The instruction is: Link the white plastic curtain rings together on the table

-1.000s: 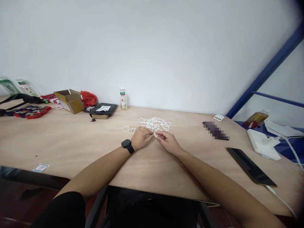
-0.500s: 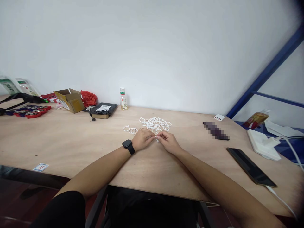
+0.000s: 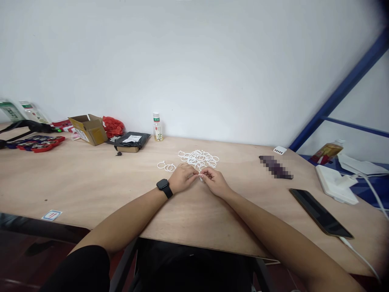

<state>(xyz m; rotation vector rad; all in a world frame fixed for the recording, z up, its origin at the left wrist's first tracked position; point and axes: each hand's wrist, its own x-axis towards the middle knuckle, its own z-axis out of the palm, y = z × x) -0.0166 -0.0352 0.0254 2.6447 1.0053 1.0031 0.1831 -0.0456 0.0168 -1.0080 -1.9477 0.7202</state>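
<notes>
My left hand [image 3: 181, 178] and my right hand [image 3: 215, 181] meet over the wooden table, fingertips pinched together. Between them is a small white plastic ring [image 3: 201, 179], mostly covered by the fingers. Just beyond my hands lies a loose pile of white plastic rings [image 3: 199, 157], each with a small tab. A few more white rings [image 3: 161, 165] lie apart from the pile, close to my left hand, one partly behind it. A black watch [image 3: 164, 186] is on my left wrist.
An open cardboard box [image 3: 91, 132], a black parcel [image 3: 133, 140] and a bottle [image 3: 157, 129] stand along the wall. On the right are a charging phone [image 3: 321, 213], a power strip [image 3: 336, 184], a white USB charger [image 3: 280, 150] and a blurred dark object [image 3: 276, 167]. The wooden table [image 3: 188, 219] ends near my body.
Both hands stay in the same place with fingertips together. The white piece between them shows slightly less below the fingers. The view has shifted very slightly.
</notes>
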